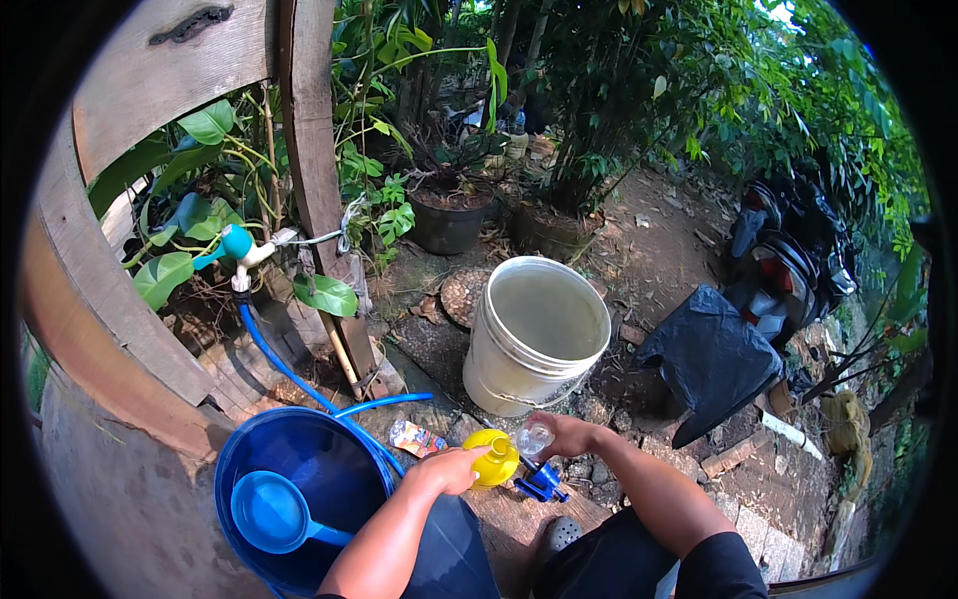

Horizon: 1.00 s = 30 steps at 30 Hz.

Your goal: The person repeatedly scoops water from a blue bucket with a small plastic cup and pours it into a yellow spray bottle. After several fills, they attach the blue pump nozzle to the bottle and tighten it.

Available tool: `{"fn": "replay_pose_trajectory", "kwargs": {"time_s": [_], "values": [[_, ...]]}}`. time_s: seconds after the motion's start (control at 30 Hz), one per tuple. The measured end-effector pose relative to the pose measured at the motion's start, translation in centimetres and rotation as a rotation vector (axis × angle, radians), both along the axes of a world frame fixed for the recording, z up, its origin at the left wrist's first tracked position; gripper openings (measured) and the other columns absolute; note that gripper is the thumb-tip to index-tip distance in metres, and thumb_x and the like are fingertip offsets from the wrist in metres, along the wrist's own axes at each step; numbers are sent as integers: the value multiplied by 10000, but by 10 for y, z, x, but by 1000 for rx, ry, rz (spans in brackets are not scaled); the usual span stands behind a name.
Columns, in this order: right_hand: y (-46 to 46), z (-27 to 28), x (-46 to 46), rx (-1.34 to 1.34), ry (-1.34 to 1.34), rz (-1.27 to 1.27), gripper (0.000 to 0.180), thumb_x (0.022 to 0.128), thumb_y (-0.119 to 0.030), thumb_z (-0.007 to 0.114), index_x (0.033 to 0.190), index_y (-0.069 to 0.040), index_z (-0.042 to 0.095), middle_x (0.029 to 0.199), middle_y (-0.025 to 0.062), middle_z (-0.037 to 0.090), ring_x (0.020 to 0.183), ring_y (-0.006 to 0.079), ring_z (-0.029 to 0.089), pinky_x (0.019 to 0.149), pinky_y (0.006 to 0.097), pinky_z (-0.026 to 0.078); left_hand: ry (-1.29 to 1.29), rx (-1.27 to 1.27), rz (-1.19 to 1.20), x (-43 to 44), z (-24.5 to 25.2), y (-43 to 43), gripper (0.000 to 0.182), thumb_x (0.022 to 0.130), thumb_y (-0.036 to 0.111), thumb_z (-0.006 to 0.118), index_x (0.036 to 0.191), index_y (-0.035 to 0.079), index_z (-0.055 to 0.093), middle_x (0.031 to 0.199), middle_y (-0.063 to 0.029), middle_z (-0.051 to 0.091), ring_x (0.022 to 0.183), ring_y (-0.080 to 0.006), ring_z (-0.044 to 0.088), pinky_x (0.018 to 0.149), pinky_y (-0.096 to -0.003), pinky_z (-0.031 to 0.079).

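My left hand (447,470) grips a yellow plastic bottle (492,473) near its open neck, the bottle standing upright on the ground between my feet and the bucket. Just right of it, my right hand (563,434) holds a small clear plastic cup or bottle (534,439). Whether liquid is inside the clear piece cannot be told. Below that hand lies a blue sprayer head (542,482) with a dark tube, apart from the yellow bottle. A colourful printed sachet (415,439) rests on the ground left of the bottle.
Beyond my hands stands a white bucket (500,367) of cloudy water. At left, a dark blue tub (303,442) holds a light blue dipper (269,511). A blue hose (271,359) runs from a tap (241,251). Black plastic sheeting (711,356) and a motorcycle (786,262) are at right.
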State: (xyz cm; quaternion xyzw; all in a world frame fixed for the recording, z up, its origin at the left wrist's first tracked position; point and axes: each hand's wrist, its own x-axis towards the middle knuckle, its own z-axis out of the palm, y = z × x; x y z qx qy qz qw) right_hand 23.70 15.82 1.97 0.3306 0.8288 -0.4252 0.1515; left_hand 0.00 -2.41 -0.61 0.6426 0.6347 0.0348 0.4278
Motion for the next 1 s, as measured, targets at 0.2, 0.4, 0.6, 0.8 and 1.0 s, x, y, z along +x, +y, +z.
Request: {"fn": "replay_pose_trajectory", "kwargs": {"time_s": [0.2, 0.4, 0.6, 0.8, 1.0], "values": [[1, -2, -2, 34, -27, 20, 814, 753, -251, 954, 1450, -118, 555, 1389, 171, 645, 1320, 309, 608, 1129, 418, 477, -7, 15, 5, -1, -1, -2, 685, 1068, 228, 616, 1691, 202, 333, 1464, -272, 622, 1333, -425, 620, 1134, -481, 485], [5, -6, 0, 72, -32, 69, 806, 760, -296, 950, 1440, -120, 554, 1349, 187, 665, 1298, 332, 623, 1120, 434, 479, 13, 5, 8, 0, 2, -2, 676, 1068, 225, 614, 1687, 193, 343, 1463, -266, 625, 1331, -422, 624, 1129, -481, 489], [6, -6, 1, 83, -40, 78, 819, 769, -353, 952, 1443, -125, 549, 1360, 196, 655, 1300, 338, 618, 1117, 438, 479, 20, 3, 8, 0, 1, -1, 676, 1061, 219, 612, 1685, 207, 352, 1466, -253, 629, 1338, -413, 622, 1128, -475, 490], [6, -6, 1, 113, -77, 93, 814, 775, -335, 940, 1451, -131, 535, 1338, 219, 670, 1296, 362, 628, 1108, 450, 485, 32, 19, -2, 1, -6, -1, 703, 1043, 197, 617, 1690, 220, 343, 1446, -243, 648, 1327, -409, 632, 1117, -474, 497], [2, 0, -2, 183, -138, 141, 836, 793, -396, 914, 1476, -128, 514, 1351, 251, 665, 1305, 404, 624, 1124, 474, 483, 26, 22, 2, 1, -6, -1, 705, 1042, 195, 622, 1690, 218, 343, 1435, -246, 654, 1312, -417, 641, 1101, -481, 507]]}}
